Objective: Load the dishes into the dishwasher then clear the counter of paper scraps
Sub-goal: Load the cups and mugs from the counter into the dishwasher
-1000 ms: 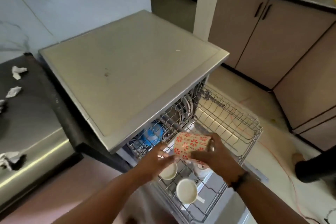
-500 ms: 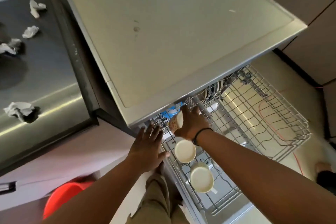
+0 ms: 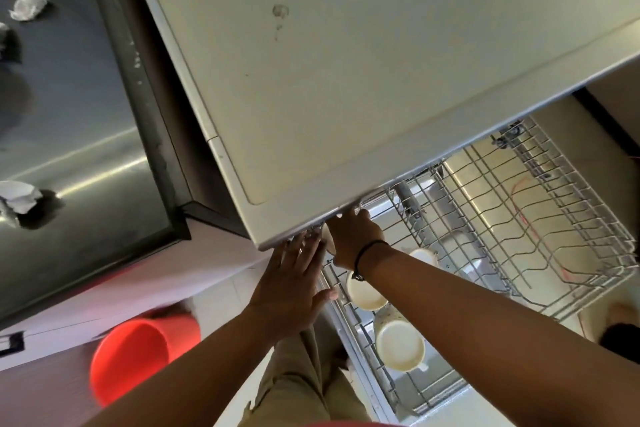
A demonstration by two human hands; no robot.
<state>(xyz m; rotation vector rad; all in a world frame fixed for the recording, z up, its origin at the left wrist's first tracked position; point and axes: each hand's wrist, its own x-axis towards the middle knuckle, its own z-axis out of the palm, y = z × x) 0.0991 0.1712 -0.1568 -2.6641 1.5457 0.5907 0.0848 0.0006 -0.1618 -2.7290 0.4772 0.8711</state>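
The right hand (image 3: 353,239) reaches into the back left corner of the pulled-out dishwasher rack (image 3: 540,204), right under the front lip of the dishwasher top (image 3: 346,80). Its fingers curl over a cup (image 3: 327,237), of which only a pale sliver shows between the two hands; the lip hides the fingertips, so the exact grip cannot be told. The left hand (image 3: 294,284) lies just beside it with fingers straight and spread, touching the rack's left edge and holding nothing. Two cream mugs (image 3: 400,345) stand mouth-up in the rack's left lane, near the right forearm. The wide right part of the rack is open wire. Crumpled paper scraps (image 3: 29,5) lie on the steel surface (image 3: 69,135) to the left, well apart from both hands. An orange bucket (image 3: 135,354) stands on the floor below that surface.
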